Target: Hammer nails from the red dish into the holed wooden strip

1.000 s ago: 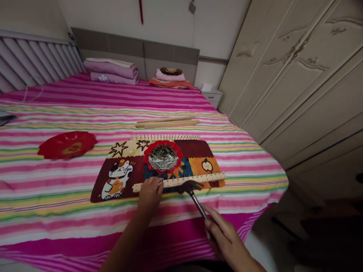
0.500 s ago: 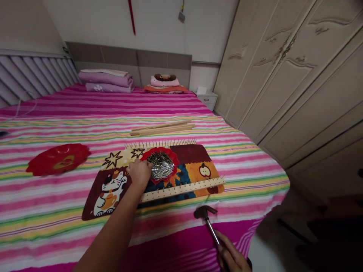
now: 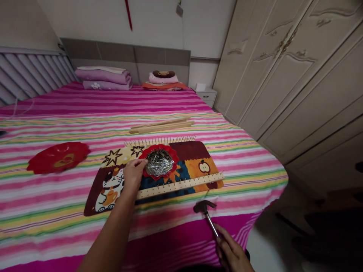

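My left hand (image 3: 134,170) is closed in a pinch at the left rim of a red scalloped bowl (image 3: 144,149). Whatever its fingertips hold is too small to make out. Inside the bowl lies a heap of shiny nails (image 3: 159,161). My right hand (image 3: 231,249) is wrapped round the handle of a claw hammer (image 3: 209,219), whose head points away over the near side of the bed. Between the bowl and the hammer lies a wooden strip (image 3: 181,185) with a row of holes and several nails standing at its right part. Beyond the bowl, another strip (image 3: 159,142) bristles with upright nails.
Under the bowl and near strip is a patterned mat (image 3: 93,196) with a cat picture. A red plate (image 3: 58,156) sits to the left. Several bare wooden strips (image 3: 161,125) lie farther back on the striped bed (image 3: 249,166). Wardrobes (image 3: 283,75) stand at the right.
My left hand has drawn back slightly to the left, from over the nails to the bowl's rim. My right hand still holds the hammer in nearly the same place.
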